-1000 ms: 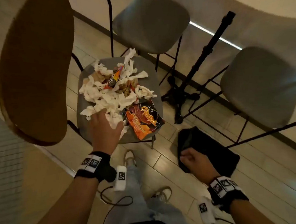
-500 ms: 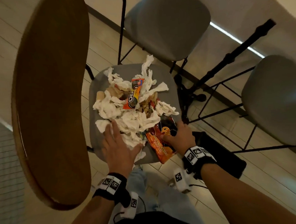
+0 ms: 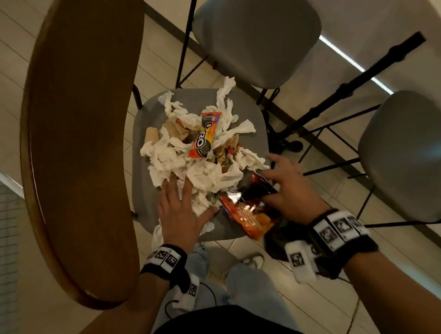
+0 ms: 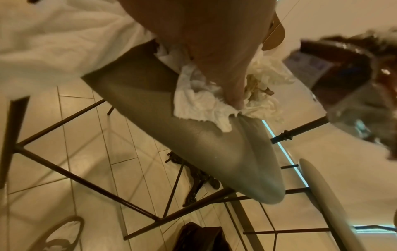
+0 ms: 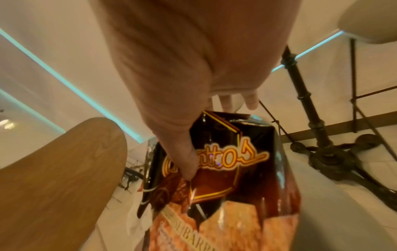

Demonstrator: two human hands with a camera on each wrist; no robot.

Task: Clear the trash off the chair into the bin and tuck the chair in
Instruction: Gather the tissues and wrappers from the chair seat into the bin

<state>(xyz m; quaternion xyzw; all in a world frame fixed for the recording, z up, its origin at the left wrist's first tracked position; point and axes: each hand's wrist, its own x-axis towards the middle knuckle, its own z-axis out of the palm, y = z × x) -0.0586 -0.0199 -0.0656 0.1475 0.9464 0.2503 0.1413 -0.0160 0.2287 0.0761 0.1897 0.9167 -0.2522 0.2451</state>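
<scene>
Left hand [image 3: 182, 215] flat on tissues [image 3: 204, 175] | right hand [image 3: 290, 188] pinches chip bag [image 5: 225, 178] (logo: wrist view)

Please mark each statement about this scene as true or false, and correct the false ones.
1. The right hand grips the orange and black chip bag. True.
2. The left hand lies on the white tissues with straight fingers. True.
3. The grey chair seat is already cleared. False: tissues and wrappers cover it.
4. The orange cookie wrapper lies on the floor. False: it lies on top of the pile.
</scene>
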